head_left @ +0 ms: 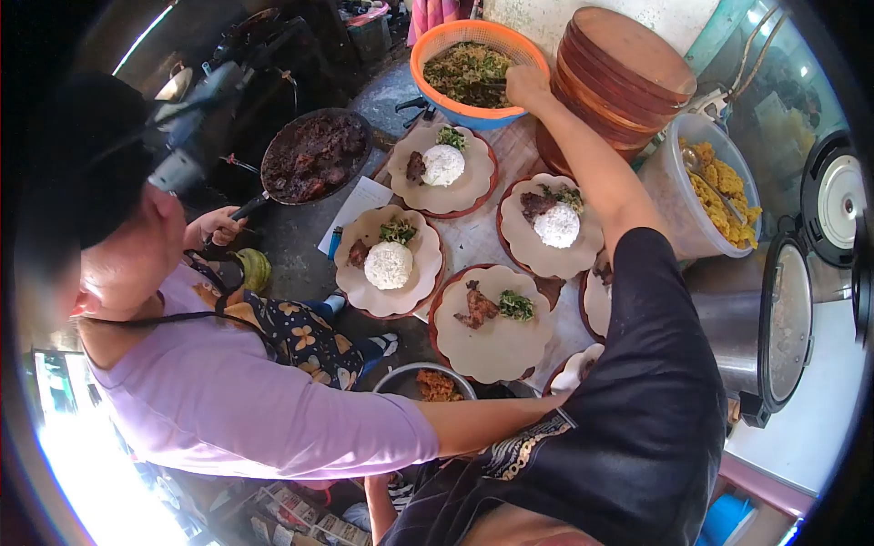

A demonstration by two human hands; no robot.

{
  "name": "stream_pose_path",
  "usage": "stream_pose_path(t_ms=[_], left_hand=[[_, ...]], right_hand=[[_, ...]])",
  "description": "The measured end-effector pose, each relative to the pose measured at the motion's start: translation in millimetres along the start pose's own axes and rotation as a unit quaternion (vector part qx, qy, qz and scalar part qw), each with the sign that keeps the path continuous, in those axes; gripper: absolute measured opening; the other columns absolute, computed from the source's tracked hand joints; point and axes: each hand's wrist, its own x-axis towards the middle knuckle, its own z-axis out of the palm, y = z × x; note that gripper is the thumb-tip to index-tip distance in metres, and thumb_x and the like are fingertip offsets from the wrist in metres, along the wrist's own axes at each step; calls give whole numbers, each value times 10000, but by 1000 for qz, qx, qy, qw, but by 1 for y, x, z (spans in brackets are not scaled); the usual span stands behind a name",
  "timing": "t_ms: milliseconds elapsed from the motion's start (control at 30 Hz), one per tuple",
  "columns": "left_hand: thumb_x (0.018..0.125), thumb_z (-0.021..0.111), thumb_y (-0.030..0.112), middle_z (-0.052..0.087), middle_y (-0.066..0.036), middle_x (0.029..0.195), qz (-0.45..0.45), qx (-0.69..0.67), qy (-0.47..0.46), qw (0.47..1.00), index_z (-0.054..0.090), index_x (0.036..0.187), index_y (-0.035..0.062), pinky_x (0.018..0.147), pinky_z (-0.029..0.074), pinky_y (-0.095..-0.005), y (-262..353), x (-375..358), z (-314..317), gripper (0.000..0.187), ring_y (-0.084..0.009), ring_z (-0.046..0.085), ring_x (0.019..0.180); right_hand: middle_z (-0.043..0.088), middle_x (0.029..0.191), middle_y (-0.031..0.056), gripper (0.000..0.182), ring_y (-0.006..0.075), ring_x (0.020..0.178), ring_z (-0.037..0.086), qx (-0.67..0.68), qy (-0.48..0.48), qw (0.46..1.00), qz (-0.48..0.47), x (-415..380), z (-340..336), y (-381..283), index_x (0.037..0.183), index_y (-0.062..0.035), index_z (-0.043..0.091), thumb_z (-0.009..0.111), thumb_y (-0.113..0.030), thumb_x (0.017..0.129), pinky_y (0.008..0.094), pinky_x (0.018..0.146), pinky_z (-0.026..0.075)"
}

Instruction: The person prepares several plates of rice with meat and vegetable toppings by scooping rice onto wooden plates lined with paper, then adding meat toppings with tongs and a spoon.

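Note:
My right hand point(526, 86) is closed at the rim of an orange basket point(434, 44) of chopped greens point(464, 75); a thin dark thing, too small to name, runs from it into the greens. Below, scalloped plates lined with brown paper hold white rice point(443, 166), dark meat and greens. A nearer plate point(492, 350) has meat point(476, 307) and greens point(516, 306) but no visible rice. At the bottom, a bare forearm point(380, 514), seemingly my left, passes under a co-worker's lilac sleeve, which hides my left hand.
A co-worker point(264, 409) on the left grips a pan point(314, 156) of dark meat and reaches across in front of me. Stacked brown plates point(628, 55), a tub point(674, 196) of yellow food and a steel rice pot point(728, 305) stand right. A metal bowl point(391, 380) sits below the plates.

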Motion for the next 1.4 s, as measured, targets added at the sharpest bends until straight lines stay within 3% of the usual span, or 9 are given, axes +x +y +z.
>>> stream_pose_path(t_ms=[267,300,333,567,733,800,1100,1300,1400], left_hand=[[772,462,51,544,-84,1107,-16,-179,133,975,458,1233,43,818,451,-321,-58,-92,-40,461,-183,540,935],[769,462,48,544,-84,1108,-34,-222,167,960,457,1234,41,816,452,-322,-73,-115,-44,464,-184,540,934],[767,462,44,544,-85,1108,-52,-265,205,941,456,1235,39,814,453,-322,-92,-140,-45,468,-184,540,932],[751,462,18,545,-85,1109,-75,-453,405,791,449,1243,27,801,459,-325,-187,-264,-26,492,-188,541,921],[731,452,6,540,-78,1064,-69,-487,460,739,453,1229,27,789,461,-328,-203,-281,-3,498,-193,537,900],[711,433,11,530,-62,973,-79,-489,486,720,467,1194,41,781,458,-330,-196,-278,-1,485,-201,527,871],[708,434,5,525,-54,963,-95,-470,446,756,472,1168,45,780,441,-319,-205,-277,-10,463,-191,511,855],[706,430,26,531,-63,990,-95,-444,415,788,459,1175,34,827,435,-328,-167,-257,-21,470,-207,519,886],[702,426,24,525,-60,986,-96,-466,399,784,455,1177,29,824,433,-321,-161,-245,-23,476,-203,516,883]], right_hand=[[669,899,160,315,336,838,651,16,41,999,24,-40,-25,23,1055,-126,678,663,-256,768,442,727,522],[669,903,160,321,335,839,651,15,45,999,25,-47,-28,23,1062,-132,677,666,-261,768,440,731,522],[667,892,180,195,341,854,649,55,52,997,27,-60,-39,19,878,-40,686,610,-183,769,456,741,516],[668,898,163,270,330,873,647,23,38,998,48,-94,-52,24,988,-100,684,632,-281,795,441,746,518],[673,876,138,311,324,851,647,72,67,991,89,-109,-30,47,1081,-230,673,651,-369,804,443,732,509],[668,941,129,318,318,908,636,106,53,987,109,-119,-37,54,1072,-211,675,635,-378,805,442,777,501],[668,924,153,405,337,883,633,230,153,949,150,-219,-87,110,1053,-202,686,690,-459,740,401,777,489],[671,933,135,414,296,825,643,189,117,965,139,-371,-136,164,1066,-118,671,691,-390,754,351,720,487],[674,928,118,401,291,845,641,185,26,952,244,-432,-139,173,1061,-113,672,700,-352,741,362,719,489]])
